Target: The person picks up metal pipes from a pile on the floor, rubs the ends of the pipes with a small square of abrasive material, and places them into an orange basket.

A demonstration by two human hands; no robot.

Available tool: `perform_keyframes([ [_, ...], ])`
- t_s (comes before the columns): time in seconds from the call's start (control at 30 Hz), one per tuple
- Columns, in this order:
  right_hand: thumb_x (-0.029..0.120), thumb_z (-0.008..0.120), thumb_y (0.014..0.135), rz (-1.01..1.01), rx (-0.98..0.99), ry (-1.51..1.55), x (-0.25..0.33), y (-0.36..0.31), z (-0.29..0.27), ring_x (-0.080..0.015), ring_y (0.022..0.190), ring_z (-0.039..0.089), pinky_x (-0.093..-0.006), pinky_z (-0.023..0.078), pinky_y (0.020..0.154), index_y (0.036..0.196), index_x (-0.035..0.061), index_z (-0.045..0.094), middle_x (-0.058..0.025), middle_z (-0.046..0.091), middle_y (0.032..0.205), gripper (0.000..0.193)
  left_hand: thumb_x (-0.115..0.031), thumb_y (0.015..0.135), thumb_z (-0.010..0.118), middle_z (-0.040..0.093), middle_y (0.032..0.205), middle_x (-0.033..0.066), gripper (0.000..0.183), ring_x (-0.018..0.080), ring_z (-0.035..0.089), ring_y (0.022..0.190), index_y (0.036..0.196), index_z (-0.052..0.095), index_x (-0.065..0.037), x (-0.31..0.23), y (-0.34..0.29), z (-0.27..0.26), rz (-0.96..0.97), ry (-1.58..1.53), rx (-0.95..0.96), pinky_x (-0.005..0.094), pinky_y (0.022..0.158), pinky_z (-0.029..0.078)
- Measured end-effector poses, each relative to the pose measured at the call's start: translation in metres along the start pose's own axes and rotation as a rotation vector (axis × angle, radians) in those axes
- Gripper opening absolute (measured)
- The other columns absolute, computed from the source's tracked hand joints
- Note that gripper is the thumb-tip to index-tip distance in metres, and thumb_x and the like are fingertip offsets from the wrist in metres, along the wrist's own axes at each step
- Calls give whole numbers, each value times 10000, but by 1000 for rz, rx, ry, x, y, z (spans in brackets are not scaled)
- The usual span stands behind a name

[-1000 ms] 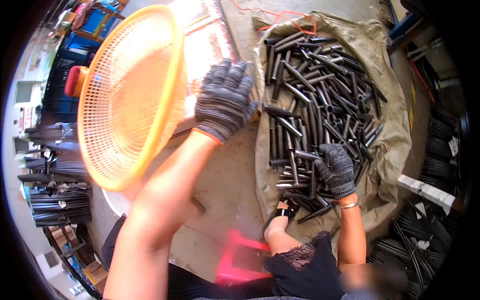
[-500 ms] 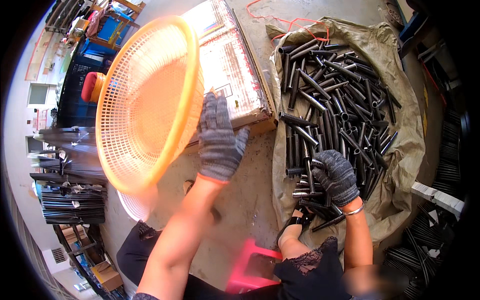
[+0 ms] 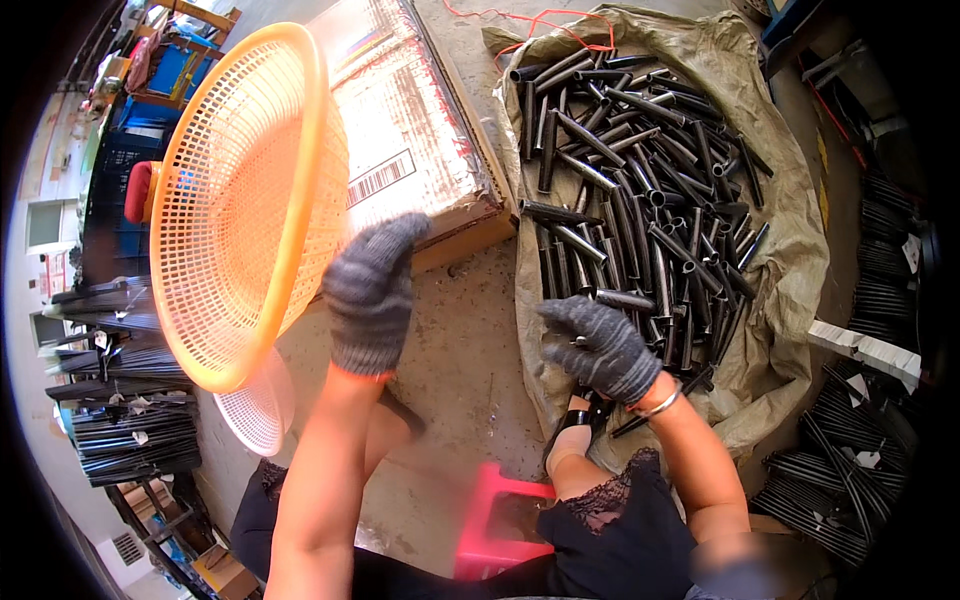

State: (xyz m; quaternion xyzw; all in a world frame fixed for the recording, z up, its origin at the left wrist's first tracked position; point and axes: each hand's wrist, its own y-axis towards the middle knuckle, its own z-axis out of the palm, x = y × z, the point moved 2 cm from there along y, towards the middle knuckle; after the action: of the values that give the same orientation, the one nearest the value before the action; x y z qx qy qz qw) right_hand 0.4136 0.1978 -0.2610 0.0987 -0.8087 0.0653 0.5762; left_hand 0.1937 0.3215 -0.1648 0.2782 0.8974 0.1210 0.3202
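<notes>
Your gloved left hand [image 3: 372,290] stands above its bare forearm [image 3: 325,450], fingers bent rightward; your gloved right hand [image 3: 603,348] points leftward, thumb below the fingers, its grip unclear.

Short black tubes [image 3: 632,230], glossy, heaped crisscross on sheeting [image 3: 785,280]

Large white-topped rectangular cardboard box [image 3: 385,110]: glare bleaches the top; near side duller.
Round orange plastic mesh basket [image 3: 303,160]: brightly lit, glowing.
Short glossy black hollow tubes [image 3: 650,215]: white glints, fairly crisp to my eye.
Bright pink plastic stool [image 3: 480,510]: smeared, soft.
Thin black bundled rods [image 3: 810,515]: dim.
Room's edges: bowed, blackening.
</notes>
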Motion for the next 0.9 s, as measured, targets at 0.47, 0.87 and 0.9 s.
perform_keyframes([
  [0.47,166,538,864,-368,555,-98,139,21,90,-295,790,639,-383,512,616,1079,122,554,-111,610,872,220,32,811,640,581,920,60,413,113,611,809,1176,452,-12,-55,-157,-100,-638,-246,491,263,700,519],
  [0.87,120,568,792,170,337,-1065,-18,77,35,-350,945,595,-391,492,828,1055,51,646,-157,626,1075,283,-246,807,711,570,1217,177,573,346,562,1099,1271,483,1,-67,-124,-121,-290,-24,841,402,940,455],
  [0.9,181,584,787,410,-172,-365,-40,83,12,-364,1032,564,-385,448,930,995,27,674,-200,599,1133,274,-247,811,708,574,1212,174,571,343,568,1088,1274,483,-2,-66,-124,-122,-280,-11,855,401,932,460],
])
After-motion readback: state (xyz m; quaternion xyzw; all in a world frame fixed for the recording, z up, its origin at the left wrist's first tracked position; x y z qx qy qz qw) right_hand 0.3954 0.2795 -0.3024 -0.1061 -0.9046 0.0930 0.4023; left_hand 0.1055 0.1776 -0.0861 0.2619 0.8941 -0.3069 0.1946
